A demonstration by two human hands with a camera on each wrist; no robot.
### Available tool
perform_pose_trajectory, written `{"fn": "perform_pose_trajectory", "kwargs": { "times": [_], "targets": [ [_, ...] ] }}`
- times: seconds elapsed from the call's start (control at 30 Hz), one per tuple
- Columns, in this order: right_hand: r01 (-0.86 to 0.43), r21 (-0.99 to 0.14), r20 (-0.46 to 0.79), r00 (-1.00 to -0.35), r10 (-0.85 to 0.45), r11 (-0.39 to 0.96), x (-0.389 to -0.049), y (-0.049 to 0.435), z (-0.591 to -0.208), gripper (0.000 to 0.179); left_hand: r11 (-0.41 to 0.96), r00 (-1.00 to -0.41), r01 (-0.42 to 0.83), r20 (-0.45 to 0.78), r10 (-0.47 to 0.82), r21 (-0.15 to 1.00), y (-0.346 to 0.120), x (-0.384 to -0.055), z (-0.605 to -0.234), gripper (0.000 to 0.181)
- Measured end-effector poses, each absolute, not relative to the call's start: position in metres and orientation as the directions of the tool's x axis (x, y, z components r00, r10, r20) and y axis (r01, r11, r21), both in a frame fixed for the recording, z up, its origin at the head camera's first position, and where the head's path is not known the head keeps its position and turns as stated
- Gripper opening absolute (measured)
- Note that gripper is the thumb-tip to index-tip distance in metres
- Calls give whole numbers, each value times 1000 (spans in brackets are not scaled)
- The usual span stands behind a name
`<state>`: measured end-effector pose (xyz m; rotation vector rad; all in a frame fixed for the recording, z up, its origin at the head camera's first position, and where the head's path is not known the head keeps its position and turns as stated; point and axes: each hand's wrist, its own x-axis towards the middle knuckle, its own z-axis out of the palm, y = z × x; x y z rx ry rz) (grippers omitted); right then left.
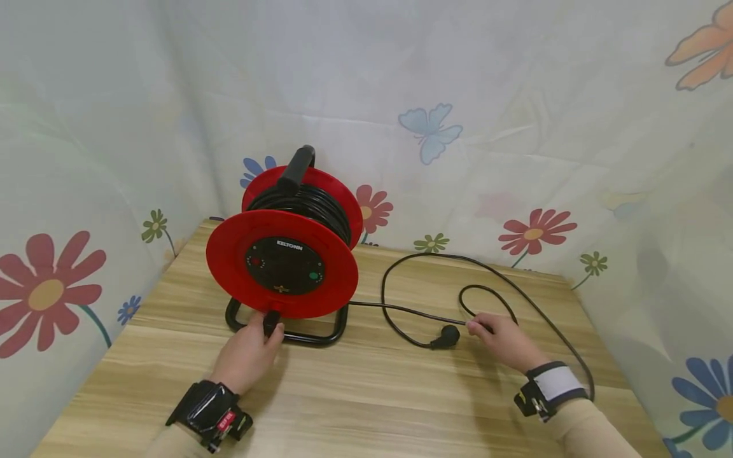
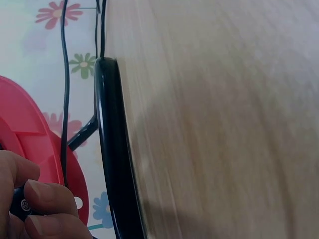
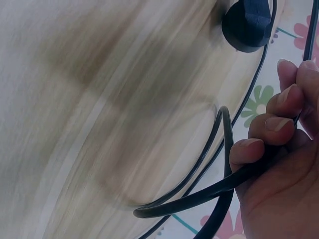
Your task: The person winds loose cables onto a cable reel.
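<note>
A red cable reel [image 1: 235, 254] with black cable wound on its drum stands on a black tube frame [image 1: 315, 339] at the left of the table. At the reel's lower front, my left hand [image 1: 247, 356] grips the small black crank knob [image 1: 272, 322]. To the right, my right hand [image 1: 506, 340] holds the black cable [image 1: 412, 312] that runs out from the reel; in the right wrist view its fingers [image 3: 271, 127] curl round the cable. Beside that hand the black plug [image 1: 449, 336] lies on the table, at the cable's end.
Loose cable loops [image 1: 538, 308] spread over the right part of the wooden table [image 1: 366, 394]. The reel's black carrying handle [image 1: 298, 168] points up. Flower-printed cloth [image 1: 515, 76] stands behind and at both sides of the table.
</note>
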<state>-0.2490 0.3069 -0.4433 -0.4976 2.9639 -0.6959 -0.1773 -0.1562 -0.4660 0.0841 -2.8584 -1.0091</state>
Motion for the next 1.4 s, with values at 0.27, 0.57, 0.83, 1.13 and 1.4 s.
{"fn": "perform_pose_trajectory", "kwargs": {
  "times": [0.27, 0.57, 0.83, 1.13, 1.4],
  "targets": [
    [-293, -450, 13, -947, -322, 843, -250, 299, -443, 34, 752, -993, -5, 87, -83, 660, -164, -177, -468, 39],
    [-264, -452, -23, -952, -307, 852, -254, 288, -445, 38, 690, -994, -30, 53, -98, 724, -172, -179, -468, 41],
    [-297, -453, -18, -940, -341, 841, -256, 275, -444, 38, 638, -992, -72, 11, -125, 766, -183, -178, -462, 47],
    [-296, -463, -36, -935, -352, 836, -259, 262, -444, 41, 560, -985, -115, -22, -170, 821, -190, -175, -452, 52],
    [-300, -476, -36, -932, -360, 827, -259, 249, -442, 30, 508, -982, -128, -36, -186, 852, -199, -174, -446, 54]
  ]
}}
